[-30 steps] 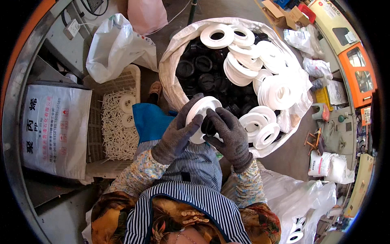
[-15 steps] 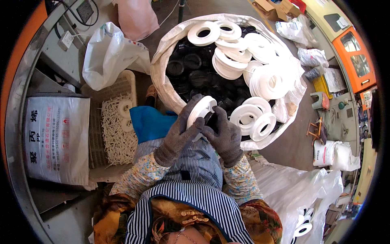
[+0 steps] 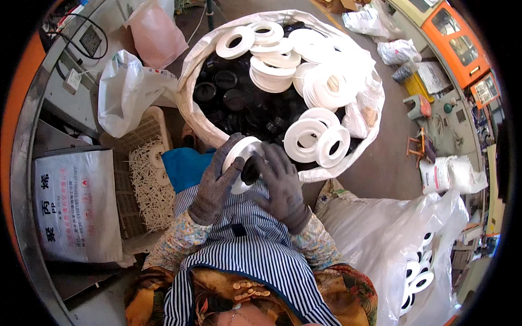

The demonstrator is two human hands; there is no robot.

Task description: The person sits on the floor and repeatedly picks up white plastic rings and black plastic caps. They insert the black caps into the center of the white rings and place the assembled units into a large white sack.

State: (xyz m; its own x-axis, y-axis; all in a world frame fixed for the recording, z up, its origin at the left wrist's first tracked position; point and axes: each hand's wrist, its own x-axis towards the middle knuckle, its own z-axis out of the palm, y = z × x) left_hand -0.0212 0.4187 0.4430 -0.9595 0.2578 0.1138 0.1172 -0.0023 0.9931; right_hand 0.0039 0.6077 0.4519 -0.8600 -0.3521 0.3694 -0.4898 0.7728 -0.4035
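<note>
My gloved left hand (image 3: 215,187) is closed on a white flanged ring (image 3: 239,149), which it holds tilted above my lap by the near rim of a big sack. A round black cap (image 3: 250,169) sits at the ring's middle, on the side facing my right hand. My gloved right hand (image 3: 283,190) is beside the cap, its fingers spread and slightly smeared, the thumb apart from them. Its fingertips are at the cap; whether they touch it is hard to tell. Several black caps (image 3: 234,100) fill the sack, with white rings (image 3: 318,136) lying on top.
The sack's rolled rim (image 3: 187,92) curves just beyond my hands. Left stands a crate (image 3: 122,204) of thin white pieces, near a printed bag (image 3: 79,206). At lower right a clear plastic bag (image 3: 370,239) holds ringed pieces. A small wooden stool (image 3: 417,145) stands farther right.
The ring and both hands have shifted left in the view, as has the sack. My right hand's fingers have loosened and spread; before, they were pressed close around the black cap.
</note>
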